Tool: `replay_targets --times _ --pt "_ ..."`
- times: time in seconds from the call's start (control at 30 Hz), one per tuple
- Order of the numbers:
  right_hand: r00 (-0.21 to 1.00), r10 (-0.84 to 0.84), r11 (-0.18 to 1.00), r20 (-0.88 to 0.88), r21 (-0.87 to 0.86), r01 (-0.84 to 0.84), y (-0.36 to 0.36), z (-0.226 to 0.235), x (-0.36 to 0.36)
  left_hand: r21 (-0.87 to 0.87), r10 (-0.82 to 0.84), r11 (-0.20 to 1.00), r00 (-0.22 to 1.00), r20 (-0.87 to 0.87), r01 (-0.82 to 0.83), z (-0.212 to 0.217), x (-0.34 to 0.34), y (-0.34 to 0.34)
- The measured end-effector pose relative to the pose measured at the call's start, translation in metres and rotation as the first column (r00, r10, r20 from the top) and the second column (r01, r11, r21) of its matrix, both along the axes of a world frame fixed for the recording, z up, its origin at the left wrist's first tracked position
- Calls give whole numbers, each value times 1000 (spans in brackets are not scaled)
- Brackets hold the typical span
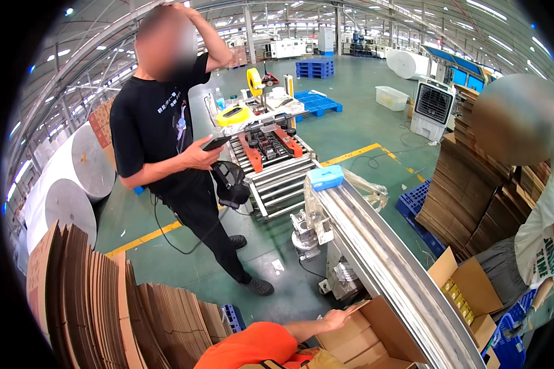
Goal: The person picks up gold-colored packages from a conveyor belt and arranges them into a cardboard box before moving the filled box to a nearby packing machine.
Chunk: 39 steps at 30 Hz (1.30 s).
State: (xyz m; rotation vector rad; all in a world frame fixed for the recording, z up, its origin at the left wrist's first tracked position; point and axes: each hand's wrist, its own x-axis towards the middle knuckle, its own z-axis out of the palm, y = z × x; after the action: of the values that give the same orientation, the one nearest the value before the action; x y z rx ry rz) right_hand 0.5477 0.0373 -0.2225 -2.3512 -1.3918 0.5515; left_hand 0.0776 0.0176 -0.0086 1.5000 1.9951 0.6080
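Note:
From the lower edge my left arm, in an orange sleeve, reaches right toward an open cardboard box [391,323]. The fingers of my left hand [337,318] are closed at the edge of a raised flap of this box. Part of the box is cut off by the lower edge of the picture, and its bottom is hard to see. My right hand is out of the picture. Right beside the box runs a long metal conveyor [385,249], with a light-blue package [325,178] lying on its far end.
Stacked flat cardboard [104,301] stands on my left. A person in black [160,123] holds a dark handheld device near a roller conveyor [280,187] with a taping machine. At right, another person [535,246] stands by an open box [468,289] of yellow packs and more stacked cardboard [468,190].

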Motion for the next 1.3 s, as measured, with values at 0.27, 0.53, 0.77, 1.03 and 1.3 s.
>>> replay_targets --times 0.27,0.53,0.77,1.03,1.3 --pt "844 -131 967 -520 -254 -6 -2 39 -10 -21 14 1000 1000 -25 -14 -13 -2 0" --pt "832 -42 999 -553 -14 41 6 21 7 -15 -55 998 998 -19 55 5 1 3" --pt "829 -260 949 -496 -288 125 -12 74 2 -65 -47 997 999 -16 46 8 16 11" --pt "762 -150 971 -630 -237 -5 -16 132 -37 -28 -10 1000 999 -41 9 -12 11 4" --pt "971 109 872 -211 489 8 -25 131 -61 2 -88 996 983 -160 89 -11 16 24"
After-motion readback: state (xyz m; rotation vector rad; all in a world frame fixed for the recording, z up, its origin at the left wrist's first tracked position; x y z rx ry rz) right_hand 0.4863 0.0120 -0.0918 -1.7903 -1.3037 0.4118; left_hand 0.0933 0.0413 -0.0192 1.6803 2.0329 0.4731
